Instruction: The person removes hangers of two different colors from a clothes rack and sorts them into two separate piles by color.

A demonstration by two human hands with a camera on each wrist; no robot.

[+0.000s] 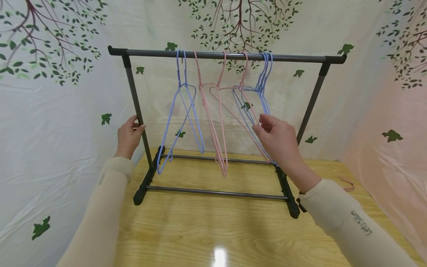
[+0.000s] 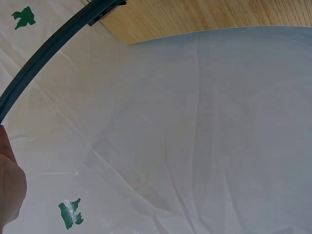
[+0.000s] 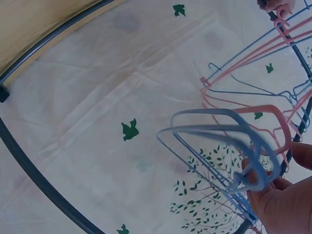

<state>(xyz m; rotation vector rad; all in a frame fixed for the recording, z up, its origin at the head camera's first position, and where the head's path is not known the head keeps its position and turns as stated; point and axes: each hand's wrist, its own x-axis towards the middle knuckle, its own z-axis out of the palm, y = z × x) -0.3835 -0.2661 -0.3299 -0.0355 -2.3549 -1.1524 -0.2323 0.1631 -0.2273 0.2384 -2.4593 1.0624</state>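
1. The rack (image 1: 210, 55) stands upright on the table (image 1: 200, 230); its top rail runs across, from left to right, and carries all the hangers.
2. The right-side blue hangers (image 1: 261, 88) hang close together near the rail's right end. Their hooks are above the right hand (image 1: 278, 137), a little to its left; their frames slope down to the right and go partly behind it. This hand is the nearer one.
3. The pink hangers (image 1: 218, 87) hang left of these; the rightmost reaches down beside the right thumb. The left-side blue hangers (image 1: 178, 76) hang farther left, between the two hands.
4. The left hand (image 1: 129, 135) holds the left post (image 1: 132, 85) between thumb and fingers, well below the rail. The left wrist view shows this post, but no hanger.
5. The right hand has bent fingers, with thumb near them. The right wrist view shows what the head view hides: blue frames pass before the fingers, and a pink corner comes to the thumb tip. Whether it pinches any hanger, one cannot tell.
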